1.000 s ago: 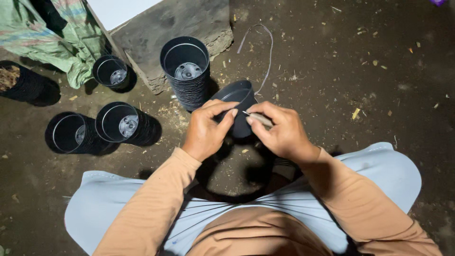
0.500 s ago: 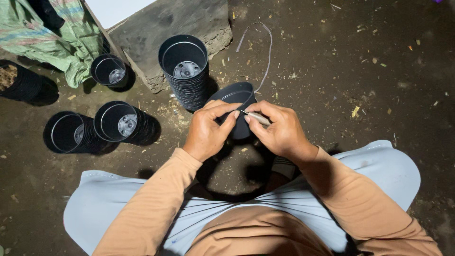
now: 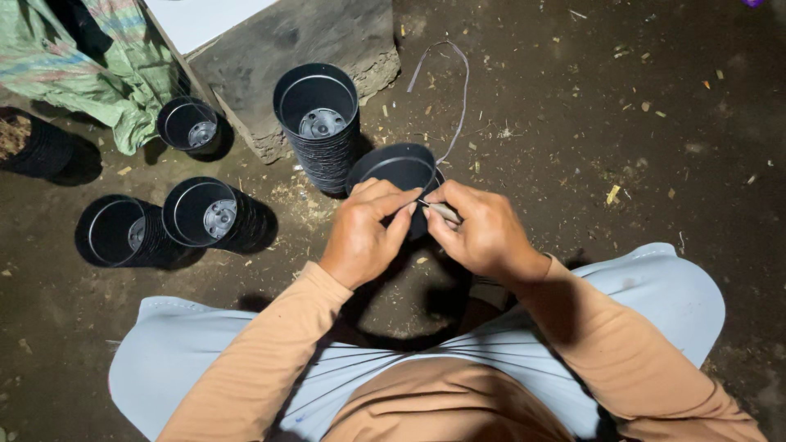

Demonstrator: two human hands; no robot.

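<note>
Two hands meet over one black plastic nursery pot [image 3: 397, 168], which you hold above the dirt floor [image 3: 622, 123] just in front of your knees. Your left hand [image 3: 360, 233] grips the pot's near side, fingers curled and pressed together against the rim. Your right hand [image 3: 483, 233] pinches a small pale metal tool [image 3: 442, 212] between thumb and fingertips, its tip at the rim next to your left fingers. A thin grey wire [image 3: 458, 98] loops up from that spot and trails across the floor behind the pot.

The pot looks light and thin-walled, so it will likely flex if you squeeze hard; the rim is probably its stiffest part and the best place to grip. Its surface looks smooth, perhaps a little slippery. The wire seems springy and will want to uncurl, so pinch it close to where it meets the pot.

A tall stack of nested pots [image 3: 319, 123] stands against a concrete block [image 3: 295, 41], with nothing inside the top pot but its moulded drain base. One single pot [image 3: 190, 124] sits by a green woven sack [image 3: 90, 74]. Two shorter stacks [image 3: 205, 214] lie tilted to your left, also holding nothing. At the far left edge a dark pot [image 3: 29, 143] seems to hold brownish fill.
</note>
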